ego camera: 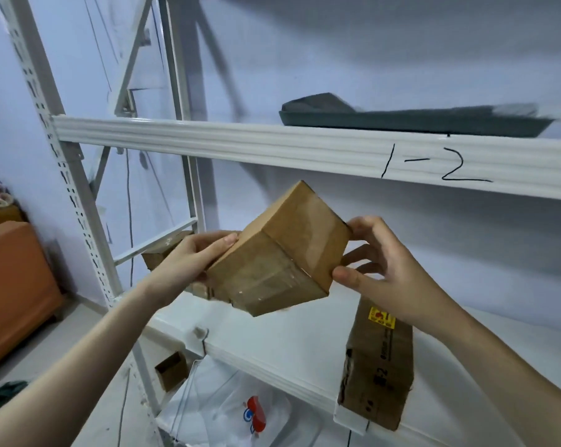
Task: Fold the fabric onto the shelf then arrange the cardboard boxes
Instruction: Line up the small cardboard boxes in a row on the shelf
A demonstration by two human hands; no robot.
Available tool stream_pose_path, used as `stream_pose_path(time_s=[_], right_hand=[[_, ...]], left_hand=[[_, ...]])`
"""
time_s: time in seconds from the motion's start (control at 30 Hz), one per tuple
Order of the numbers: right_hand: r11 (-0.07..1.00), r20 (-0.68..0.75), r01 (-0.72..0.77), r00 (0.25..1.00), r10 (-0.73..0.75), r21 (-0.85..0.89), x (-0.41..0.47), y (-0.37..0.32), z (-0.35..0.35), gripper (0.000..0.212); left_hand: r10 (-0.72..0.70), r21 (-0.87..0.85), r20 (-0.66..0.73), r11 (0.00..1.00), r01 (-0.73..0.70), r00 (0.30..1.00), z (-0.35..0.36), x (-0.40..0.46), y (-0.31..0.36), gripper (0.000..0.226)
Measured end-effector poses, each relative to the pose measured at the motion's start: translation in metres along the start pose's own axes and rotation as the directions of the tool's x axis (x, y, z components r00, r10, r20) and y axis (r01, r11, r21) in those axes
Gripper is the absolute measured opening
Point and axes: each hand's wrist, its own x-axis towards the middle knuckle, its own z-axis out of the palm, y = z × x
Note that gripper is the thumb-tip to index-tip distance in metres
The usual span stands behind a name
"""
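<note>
I hold a brown cardboard box [282,253] tilted in the air in front of the white shelf rack. My left hand [192,256] grips its left side and my right hand [379,262] pinches its right corner. Folded dark grey fabric [401,119] lies on the upper shelf [272,143], marked "1-2". A long cardboard box [377,369] with a yellow label lies on the lower shelf [272,343] and hangs over its front edge. Another cardboard box [163,250] sits at the shelf's left end, partly hidden behind my left hand.
A small open cardboard box [172,371] and a clear plastic bag [227,411] sit below the lower shelf. An orange cabinet [11,285] stands at the left. Green cloth [2,395] lies on the floor. The rack's white upright [79,195] rises at the left.
</note>
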Motion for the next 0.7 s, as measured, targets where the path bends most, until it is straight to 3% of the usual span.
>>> stream_pose_path(time_s=[0.2, 0.33, 0.43, 0.5, 0.6, 0.7], right_hand=[[0.971, -0.118, 0.208, 0.968, -0.221, -0.115, 0.001, -0.057, -0.022, 0.066], [0.905, -0.291, 0.327, 0.868, -0.402, -0.273, 0.013, -0.097, -0.053, 0.066], [0.852, -0.331, 0.368, 0.805, -0.492, -0.373, 0.031, -0.120, -0.083, 0.058], [0.865, -0.365, 0.311, 0.810, -0.458, -0.395, 0.045, -0.135, -0.107, 0.046], [0.941, -0.418, 0.202, 0.856, -0.305, -0.272, 0.064, -0.146, -0.143, 0.031], [0.978, -0.456, 0.087, 0.874, -0.167, -0.191, 0.077, -0.141, -0.170, 0.027]], left_hand=[[0.266, 0.118, -0.174, 0.962, -0.248, 0.948, -0.032, -0.006, 0.097, 0.066], [0.439, 0.193, -0.270, 0.897, -0.399, 0.857, -0.037, 0.001, 0.171, 0.032], [0.514, 0.219, -0.339, 0.858, -0.465, 0.788, -0.019, 0.025, 0.213, 0.017], [0.554, 0.224, -0.408, 0.831, -0.509, 0.726, -0.001, 0.044, 0.234, 0.022], [0.601, 0.276, -0.439, 0.798, -0.536, 0.668, 0.024, 0.075, 0.255, 0.040], [0.582, 0.300, -0.343, 0.812, -0.502, 0.737, 0.049, 0.099, 0.266, 0.043]])
